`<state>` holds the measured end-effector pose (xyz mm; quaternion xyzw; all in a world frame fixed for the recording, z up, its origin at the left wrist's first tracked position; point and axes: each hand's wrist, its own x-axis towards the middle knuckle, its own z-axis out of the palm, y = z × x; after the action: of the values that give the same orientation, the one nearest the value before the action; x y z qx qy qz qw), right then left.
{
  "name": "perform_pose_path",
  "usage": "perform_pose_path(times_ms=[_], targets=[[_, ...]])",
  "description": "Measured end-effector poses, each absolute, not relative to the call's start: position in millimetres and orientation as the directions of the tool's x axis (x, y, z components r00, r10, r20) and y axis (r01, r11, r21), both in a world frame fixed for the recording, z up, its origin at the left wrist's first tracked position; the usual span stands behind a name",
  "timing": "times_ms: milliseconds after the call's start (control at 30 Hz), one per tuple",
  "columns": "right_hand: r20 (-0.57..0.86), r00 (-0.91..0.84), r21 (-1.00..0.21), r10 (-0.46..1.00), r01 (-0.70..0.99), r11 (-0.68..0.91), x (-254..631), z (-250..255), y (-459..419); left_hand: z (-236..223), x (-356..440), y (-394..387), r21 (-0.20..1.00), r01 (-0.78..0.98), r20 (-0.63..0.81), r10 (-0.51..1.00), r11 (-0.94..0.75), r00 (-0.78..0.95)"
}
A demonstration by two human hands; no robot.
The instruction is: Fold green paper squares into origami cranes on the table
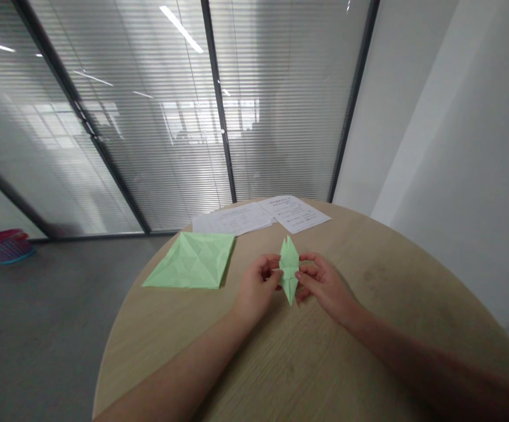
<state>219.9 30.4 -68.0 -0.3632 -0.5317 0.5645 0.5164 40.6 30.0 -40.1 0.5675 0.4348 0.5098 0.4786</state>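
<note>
Between my two hands is a folded piece of green paper (289, 261), a narrow diamond with a split upper tip and a single pointed lower tip. My left hand (261, 284) pinches its left edge between thumb and fingers. On the opposite edge, my right hand (322, 284) grips it with the thumb on the near face and the fingers partly behind. The folded paper is held just above the table. To the left of my hands lies a larger creased sheet of green paper (195, 261), spread out with crossing fold lines.
The round wooden table (254, 375) has a curved edge. White printed sheets (296, 214) overlap at its far side. A red and blue basket (6, 246) sits on the floor at far left. Glass panels with blinds (184, 146) and a white wall (457, 146) stand beyond.
</note>
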Motion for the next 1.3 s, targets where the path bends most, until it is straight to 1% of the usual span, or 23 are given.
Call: perform_pose_path(times_ms=[100,200,400,500,600,667,767,867,1067,1200,1300], targets=[[0.152,-0.201,-0.973,0.968,-0.205,0.11,219,-69,31,-42,40,31,0.983,0.078,0.159,0.983,-0.167,0.092],[0.158,-0.202,-0.973,0.967,-0.197,0.117,219,-72,33,-42,39,32,0.985,0.096,0.134,0.987,-0.142,0.088],[0.13,-0.125,-0.981,0.984,-0.162,0.109,221,-75,37,-38,40,28,0.994,0.058,0.083,0.989,-0.091,0.125],[0.109,-0.107,-0.987,0.988,-0.132,0.095,222,-75,37,-37,40,26,0.995,0.021,0.093,0.987,-0.097,0.132],[0.103,-0.127,-0.99,0.987,-0.111,0.089,223,-75,38,-38,39,27,0.994,-0.052,0.104,0.987,-0.099,0.119],[0.107,-0.142,-0.99,0.984,-0.101,0.093,223,-77,39,-39,38,29,0.995,-0.079,0.07,0.99,-0.06,0.125],[0.126,-0.14,-0.991,0.982,-0.069,0.117,224,-79,39,-38,37,31,0.998,-0.067,0.004,0.99,0.006,0.144],[0.142,-0.138,-0.989,0.98,-0.065,0.134,225,-78,36,-36,37,32,0.998,-0.054,-0.015,0.992,0.021,0.125],[0.136,-0.203,-0.977,0.97,-0.191,0.097,224,-68,31,-32,36,31,1.0,-0.028,-0.007,0.993,0.01,0.119],[0.082,-0.309,-0.988,0.948,-0.15,0.036,223,-66,33,-34,35,32,1.0,-0.001,0.013,0.99,-0.013,0.14],[0.067,-0.373,-0.993,0.925,-0.118,0.024,225,-66,34,-36,35,33,1.0,0.001,0.021,0.989,-0.021,0.144]])
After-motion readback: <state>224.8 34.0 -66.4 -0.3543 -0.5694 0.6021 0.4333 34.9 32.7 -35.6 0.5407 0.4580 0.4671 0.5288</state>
